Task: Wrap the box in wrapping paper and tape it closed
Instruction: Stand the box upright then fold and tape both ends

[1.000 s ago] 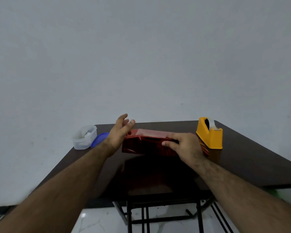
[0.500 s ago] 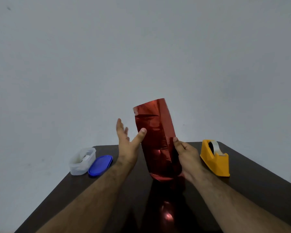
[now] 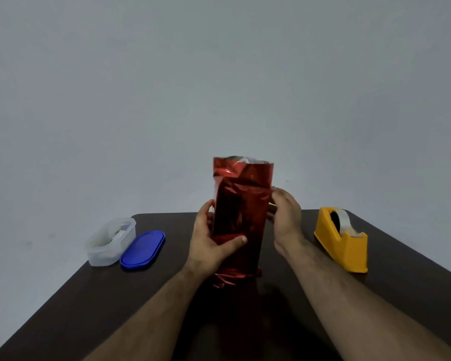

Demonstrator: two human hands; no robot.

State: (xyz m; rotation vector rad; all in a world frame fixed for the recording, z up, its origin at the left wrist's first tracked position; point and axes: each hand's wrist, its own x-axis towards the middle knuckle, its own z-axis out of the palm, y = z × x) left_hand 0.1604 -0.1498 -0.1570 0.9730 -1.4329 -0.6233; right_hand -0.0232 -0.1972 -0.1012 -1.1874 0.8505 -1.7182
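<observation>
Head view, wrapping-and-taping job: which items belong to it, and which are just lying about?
In use: red foil-wrapped box, upright, top end untaped, in the grip of left hand and right hand; yellow tape dispenser.
Lying about: clear plastic tub; blue oval lid.

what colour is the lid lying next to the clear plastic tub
The oval plastic lid is blue, seen clearly in the head view beside the clear plastic tub.

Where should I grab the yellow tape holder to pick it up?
Probably grip the yellow tape dispenser by its two flat side walls, coming down from above at the tall back end. Its front slopes low toward the cutter, where the tape strip runs, so keep fingers off that.
</observation>
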